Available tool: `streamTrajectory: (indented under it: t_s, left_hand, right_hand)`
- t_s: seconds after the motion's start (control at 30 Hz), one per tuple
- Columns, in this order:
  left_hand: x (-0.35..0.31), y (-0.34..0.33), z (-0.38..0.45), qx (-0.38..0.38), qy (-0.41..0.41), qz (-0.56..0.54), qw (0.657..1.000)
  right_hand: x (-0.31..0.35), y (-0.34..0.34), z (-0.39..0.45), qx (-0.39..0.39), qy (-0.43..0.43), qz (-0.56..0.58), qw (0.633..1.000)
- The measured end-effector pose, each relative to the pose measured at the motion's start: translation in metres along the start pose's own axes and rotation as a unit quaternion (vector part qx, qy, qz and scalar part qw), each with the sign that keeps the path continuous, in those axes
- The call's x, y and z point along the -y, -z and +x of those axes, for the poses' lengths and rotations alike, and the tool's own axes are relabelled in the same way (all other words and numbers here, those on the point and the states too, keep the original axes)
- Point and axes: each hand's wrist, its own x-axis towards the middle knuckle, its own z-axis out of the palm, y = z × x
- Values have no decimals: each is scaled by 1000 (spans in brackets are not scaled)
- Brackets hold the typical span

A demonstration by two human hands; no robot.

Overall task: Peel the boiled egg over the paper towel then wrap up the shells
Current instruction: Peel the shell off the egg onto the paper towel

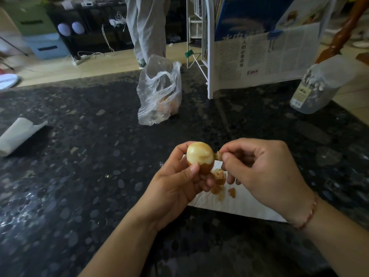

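Note:
My left hand (175, 182) grips a boiled egg (199, 154) above the white paper towel (243, 204). The egg's top is bare and pale; brown shell still covers its lower part. My right hand (265, 174) pinches a small piece of shell (218, 155) between thumb and forefinger at the egg's right side. Several brown shell bits (220, 182) lie on the towel below the egg. Both hands hide much of the towel.
The dark speckled countertop (99, 176) spreads all around. A clear plastic bag (159, 92) stands behind, a curled paper sheet (18, 134) lies far left, a white rack with newspaper (249, 56) and a clear bottle (317, 90) stand at the back right. A person's legs (145, 27) are beyond the counter.

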Motion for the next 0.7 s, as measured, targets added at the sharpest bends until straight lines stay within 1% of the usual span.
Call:
streamTrajectory:
  t_s: [0.2, 0.33, 0.47, 0.57, 0.63, 0.7]
  left_hand:
    - [-4, 2, 2, -26, 22, -68, 997]
    - [-5, 2, 3, -50, 27, -61, 997]
    - [-4, -1, 4, -61, 24, -15, 998]
    - [-4, -1, 3, -70, 17, -21, 997]
    - [-6, 0, 4, -73, 16, -33, 997]
    - [-7, 0, 4, -75, 13, -41, 996]
  right_hand:
    - [1, 1, 1, -3, -6, -2, 1000]
    - [0, -1, 2, 3, -11, -16, 1000]
    - [1, 0, 1, 5, -6, -3, 1000]
    - [1, 1, 1, 4, -1, 5, 1000]
    - [0, 2, 1, 7, 0, -11, 1000]
    - [-1, 3, 1, 23, 4, -53, 998]
